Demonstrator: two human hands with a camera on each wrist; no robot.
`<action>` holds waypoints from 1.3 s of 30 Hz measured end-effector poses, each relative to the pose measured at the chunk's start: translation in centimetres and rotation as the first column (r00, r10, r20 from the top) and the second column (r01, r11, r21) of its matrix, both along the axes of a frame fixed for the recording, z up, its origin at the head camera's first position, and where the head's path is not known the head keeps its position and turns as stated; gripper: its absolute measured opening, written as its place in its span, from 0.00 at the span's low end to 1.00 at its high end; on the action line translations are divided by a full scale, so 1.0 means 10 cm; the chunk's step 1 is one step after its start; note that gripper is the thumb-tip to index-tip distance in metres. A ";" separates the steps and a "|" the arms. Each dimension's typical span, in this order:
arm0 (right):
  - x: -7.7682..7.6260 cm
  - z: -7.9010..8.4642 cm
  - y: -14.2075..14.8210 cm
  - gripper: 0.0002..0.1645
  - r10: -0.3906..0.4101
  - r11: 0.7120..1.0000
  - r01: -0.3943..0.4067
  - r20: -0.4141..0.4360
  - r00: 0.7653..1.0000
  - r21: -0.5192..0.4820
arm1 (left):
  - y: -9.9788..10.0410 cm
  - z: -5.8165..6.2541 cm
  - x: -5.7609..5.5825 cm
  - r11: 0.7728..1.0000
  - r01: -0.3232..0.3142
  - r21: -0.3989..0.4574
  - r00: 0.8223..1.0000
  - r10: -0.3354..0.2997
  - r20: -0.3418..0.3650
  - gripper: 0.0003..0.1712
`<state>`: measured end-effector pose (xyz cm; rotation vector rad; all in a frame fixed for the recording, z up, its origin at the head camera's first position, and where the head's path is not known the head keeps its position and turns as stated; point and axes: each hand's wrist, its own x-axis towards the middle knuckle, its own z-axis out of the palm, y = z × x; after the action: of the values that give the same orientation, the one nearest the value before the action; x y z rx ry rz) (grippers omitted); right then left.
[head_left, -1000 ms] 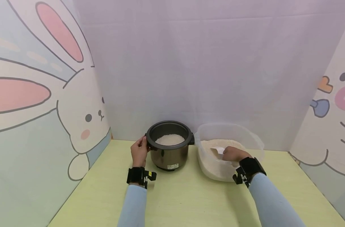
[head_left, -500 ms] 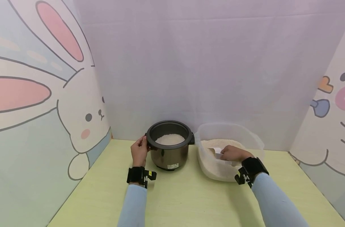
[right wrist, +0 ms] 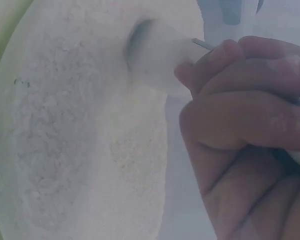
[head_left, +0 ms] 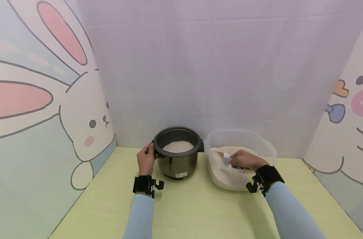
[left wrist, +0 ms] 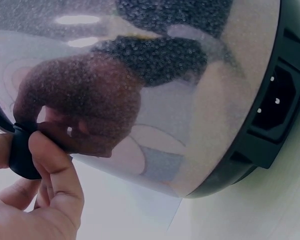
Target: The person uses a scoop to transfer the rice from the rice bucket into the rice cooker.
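The right hand (head_left: 245, 160) grips a scoop (head_left: 226, 158), long axis crosswise, bowl leftward; the tub wall (head_left: 208, 149) separates it from the cooker (head_left: 177, 163), whose handle (left wrist: 24, 156) the left hand (head_left: 146, 162) pinches.

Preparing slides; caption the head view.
Left hand grips handle of cooker; right hand holds white scoop inside tub of rice.

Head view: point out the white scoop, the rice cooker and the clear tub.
White scoop (head_left: 227, 158): head view, on its visible outer side.
Rice cooker (head_left: 177, 164): head view, on the front of its body.
Clear tub (head_left: 236, 137): head view, on its bare back wall.
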<state>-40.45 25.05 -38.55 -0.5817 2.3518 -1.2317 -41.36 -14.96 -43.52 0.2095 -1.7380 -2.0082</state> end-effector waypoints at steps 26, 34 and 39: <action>0.00 0.01 0.15 0.28 0.037 0.918 0.090 0.310 0.950 -0.386 | 0.01 -0.02 0.01 1.000 0.005 -0.011 1.000 -0.005 0.001 0.20; -0.05 0.05 0.17 0.26 0.109 0.844 0.124 0.394 0.913 -0.521 | -0.01 -0.02 0.01 1.000 -0.005 -0.007 1.000 0.005 -0.011 0.19; -0.03 0.09 0.20 0.26 0.141 0.811 0.128 0.402 0.905 -0.571 | 0.01 0.01 0.00 1.000 0.006 -0.004 1.000 -0.007 -0.008 0.19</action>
<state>-40.74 27.07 -37.66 -0.4335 1.5810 -1.8834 -41.39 -14.88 -43.45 0.1950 -1.7399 -2.0076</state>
